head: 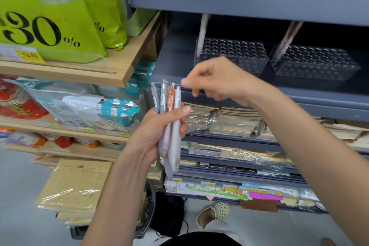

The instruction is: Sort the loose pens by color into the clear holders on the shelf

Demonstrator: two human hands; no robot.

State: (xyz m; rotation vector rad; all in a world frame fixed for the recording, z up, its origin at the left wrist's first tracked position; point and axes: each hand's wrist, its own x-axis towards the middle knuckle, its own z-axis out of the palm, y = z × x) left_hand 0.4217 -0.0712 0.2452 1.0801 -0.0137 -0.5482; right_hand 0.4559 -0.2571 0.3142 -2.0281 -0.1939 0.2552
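Note:
My left hand grips a bundle of several loose pens, grey, light grey and pink, held upright in front of the shelf. My right hand hovers just above the bundle with its fingers curled. Its blurred thumb and fingertips pinch the top of the light grey pen at the bundle's right side. On the grey shelf behind stand two clear holders with rows of holes. The left holder has one white pen in its left corner. The right holder has pinkish pens leaning in its left corner.
A grey shelf edge overhangs the holders. Stacked notebooks in plastic fill the shelves below. To the left, a wooden shelf carries green packages. Paper pads lie low at the left, and a foot in a sandal stands on the floor.

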